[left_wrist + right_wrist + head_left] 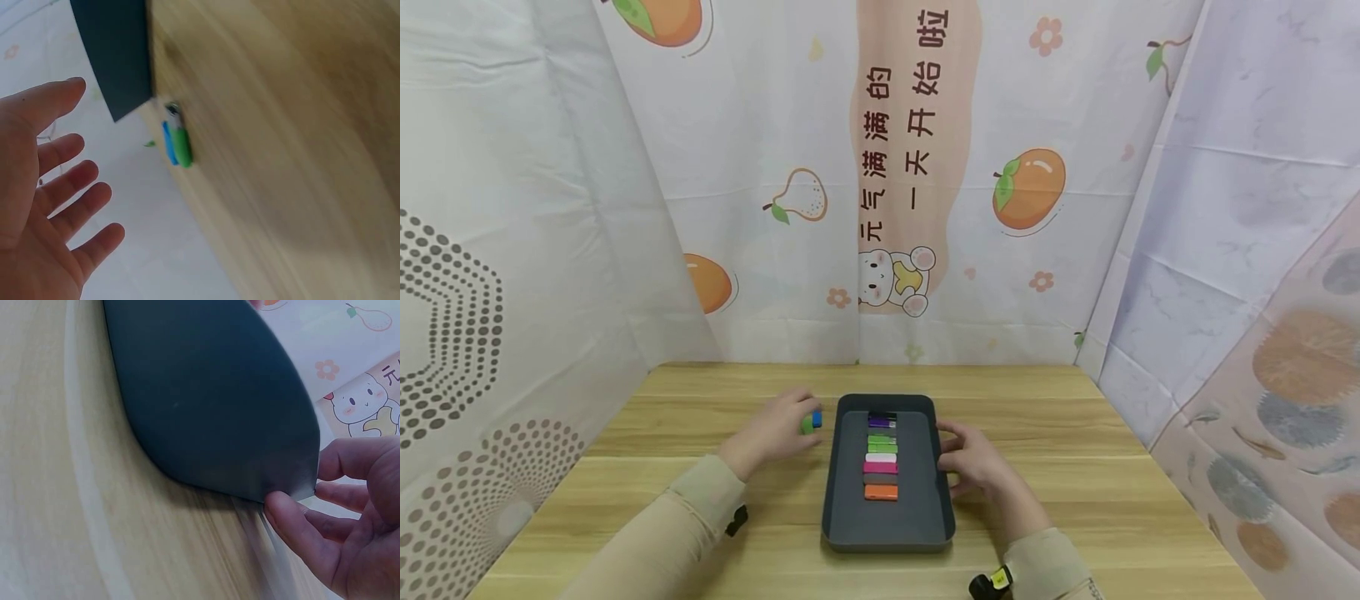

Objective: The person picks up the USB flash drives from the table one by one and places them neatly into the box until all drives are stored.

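Past the fingertips of my left hand (44,181) a green lighter (181,145) with a metal top and a blue lighter (169,144) lie side by side on the table. That hand's fingers are spread and loosely bent, apart from both in the left wrist view. A dark grey tray (917,521) stands to their right. Inside it, a column of lighters includes an orange lighter (881,492), a pink lighter (880,467) and a purple lighter (882,423). My right hand (973,458) touches the tray's right outer wall with its fingertips, thumb and fingers spread.
The wooden table (1045,417) extends around the tray on all sides. A printed curtain (775,275) hangs behind its back edge, with more sheets at left and right. A small black device (988,585) is strapped at the right wrist.
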A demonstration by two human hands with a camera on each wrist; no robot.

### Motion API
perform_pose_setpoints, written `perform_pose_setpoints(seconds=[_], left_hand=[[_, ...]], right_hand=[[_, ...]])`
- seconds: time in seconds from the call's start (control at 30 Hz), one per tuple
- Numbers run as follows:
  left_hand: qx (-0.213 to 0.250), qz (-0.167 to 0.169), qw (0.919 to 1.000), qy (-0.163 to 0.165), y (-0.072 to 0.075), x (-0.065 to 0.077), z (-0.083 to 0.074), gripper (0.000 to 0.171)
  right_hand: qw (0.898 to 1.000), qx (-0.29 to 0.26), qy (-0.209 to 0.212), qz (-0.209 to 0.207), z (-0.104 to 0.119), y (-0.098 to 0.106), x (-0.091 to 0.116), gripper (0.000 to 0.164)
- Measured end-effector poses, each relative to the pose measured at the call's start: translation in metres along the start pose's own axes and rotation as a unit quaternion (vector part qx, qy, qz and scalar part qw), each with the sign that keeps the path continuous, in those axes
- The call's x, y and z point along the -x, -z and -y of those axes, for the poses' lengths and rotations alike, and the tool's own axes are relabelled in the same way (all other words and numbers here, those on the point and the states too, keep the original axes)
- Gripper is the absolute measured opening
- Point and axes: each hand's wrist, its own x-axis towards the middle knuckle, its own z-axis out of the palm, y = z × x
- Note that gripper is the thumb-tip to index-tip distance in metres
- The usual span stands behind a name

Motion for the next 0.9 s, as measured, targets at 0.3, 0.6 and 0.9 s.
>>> perform_pose_setpoints(seconds=[0.3,0.6,0.9], left_hand=[[-0.005,0.045,0.9989,0.014,-0.008,0.005,0.011,0.033],[-0.011,0.087,0.9960,0.019,-0.022,0.007,0.018,0.032],[-0.001,0.104,0.9936,0.045,-0.026,0.009,0.017,0.028]], right_hand=[[1.000,-0.003,-0.001,0.002,0.000,0.000,0.000,0.080],[1.000,-0.006,-0.001,0.005,0.000,0.000,0.000,0.081],[1.000,-0.004,-0.004,0.004,0.001,0.000,0.001,0.081]])
